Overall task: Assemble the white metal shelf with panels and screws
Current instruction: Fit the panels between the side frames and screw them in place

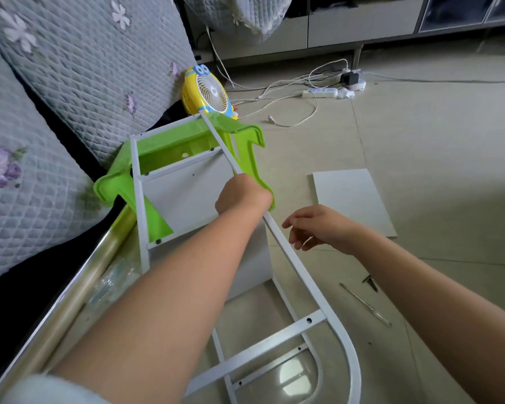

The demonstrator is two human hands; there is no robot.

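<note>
The white metal shelf frame [298,275] lies on the tiled floor, its far end over a green plastic stool [169,147]. The left hand [242,196] grips its upper rail. The right hand [318,225] hovers beside it, fingers relaxed, empty. A loose white panel [353,199] lies beyond.

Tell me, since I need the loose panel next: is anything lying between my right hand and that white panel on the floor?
Nothing visible does. The right hand hovers open beside the frame rail, and only bare floor tile separates it from the white panel. The screwdriver lies nearer you, off that path.
</note>
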